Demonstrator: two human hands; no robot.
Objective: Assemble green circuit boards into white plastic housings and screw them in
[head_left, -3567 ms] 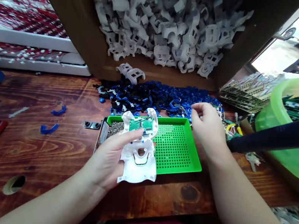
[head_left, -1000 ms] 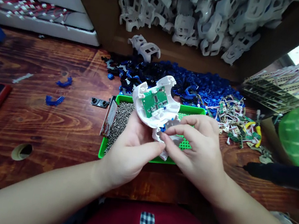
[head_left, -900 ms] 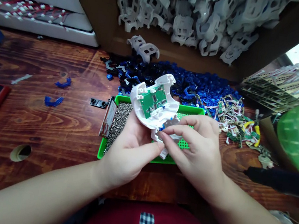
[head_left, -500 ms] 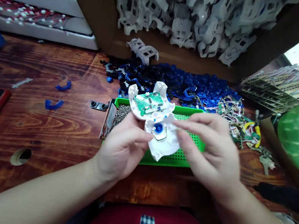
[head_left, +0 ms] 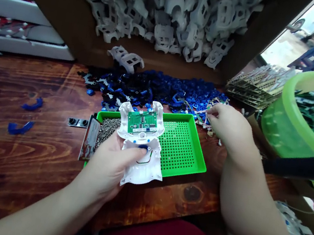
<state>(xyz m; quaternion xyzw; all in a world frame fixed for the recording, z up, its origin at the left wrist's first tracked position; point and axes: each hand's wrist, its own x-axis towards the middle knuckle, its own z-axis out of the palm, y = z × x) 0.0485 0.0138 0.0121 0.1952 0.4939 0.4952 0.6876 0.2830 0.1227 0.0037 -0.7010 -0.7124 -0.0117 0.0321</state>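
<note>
My left hand (head_left: 111, 158) grips a white plastic housing (head_left: 143, 171) made of two shell parts, one above the other. A green circuit board (head_left: 143, 122) sits in the upper part. The thumb presses on a blue button (head_left: 143, 146) in the lower part, partly covering it. To the right, my right hand (head_left: 227, 124) reaches to a pile of small wired circuit boards (head_left: 202, 119), its fingertips pinched at thin wires (head_left: 202, 111). The hand itself hides much of that pile. Beneath the housing stands a green perforated tray (head_left: 201, 170).
Metal screws (head_left: 108, 129) fill the tray's left end. Behind lie blue plastic parts (head_left: 177, 86) and a box of white shells (head_left: 165, 38). A green tub (head_left: 276, 110) of circuit boards stands right, a dark bar (head_left: 303, 165) before it. Two blue pieces (head_left: 20, 128) lie left.
My right hand has left the housing and moved right and away to the wired boards. My left hand still holds the housing, its thumb now over the blue button. The view has turned right.
</note>
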